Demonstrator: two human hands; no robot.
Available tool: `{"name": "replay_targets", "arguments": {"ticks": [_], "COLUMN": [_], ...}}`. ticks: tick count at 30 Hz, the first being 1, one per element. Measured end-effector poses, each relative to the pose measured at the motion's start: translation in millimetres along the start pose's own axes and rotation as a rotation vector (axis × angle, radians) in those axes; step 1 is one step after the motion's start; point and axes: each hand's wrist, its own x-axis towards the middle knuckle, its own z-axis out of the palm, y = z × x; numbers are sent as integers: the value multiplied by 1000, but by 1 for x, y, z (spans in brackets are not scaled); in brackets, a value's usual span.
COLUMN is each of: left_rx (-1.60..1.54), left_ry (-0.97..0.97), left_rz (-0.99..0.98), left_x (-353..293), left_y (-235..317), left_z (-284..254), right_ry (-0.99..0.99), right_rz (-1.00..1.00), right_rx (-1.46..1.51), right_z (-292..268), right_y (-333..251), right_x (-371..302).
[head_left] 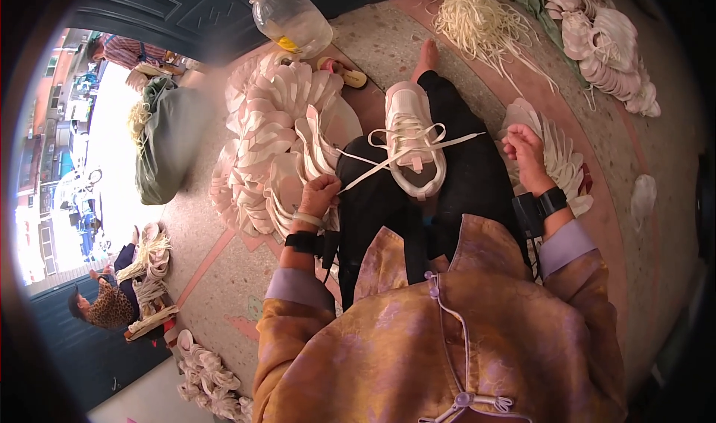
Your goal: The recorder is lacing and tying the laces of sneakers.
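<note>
A pale sneaker upper rests across my lap between my dark-trousered legs, its toe pointing away from me. White shoelace criss-crosses its front and forms a loop with loose ends near the ankle opening. My left hand is closed on one lace end, which runs taut down to the left from the shoe. The other lace end sticks out to the right and stops short of my right hand. That hand hovers above my right thigh's outer side, fingers curled in with nothing visible in them.
Stacked shoe uppers lie to my left, more uppers to my right. A laces heap, a clear jug and a slipper sit ahead. A green sack and a seated person are at far left.
</note>
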Motion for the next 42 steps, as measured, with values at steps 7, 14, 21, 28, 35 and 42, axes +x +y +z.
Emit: {"name": "replay_targets", "arguments": {"ticks": [7,14,21,28,35,42], "left_rx": [24,57,130,779,1230,1276], "left_ry": [-53,-51,170,427,191,175], "left_rz": [-80,-137,19,497,478,87], "left_x": [-4,-4,21,76,161,211], "left_y": [-21,-30,-37,8,45,57], "left_z": [-12,-18,-14,-8,-5,-3], "right_ry": [-104,-298,-154,-99,-95,-77], "right_rz": [63,-56,-439,-400,-372,-278], "right_rx": [-62,-316,-652,-756,-756,-740], "right_z": [4,24,31,36,39,47], "right_y": [4,10,42,46,41,32], "right_x": [-9,-6,1,5,6,10]}}
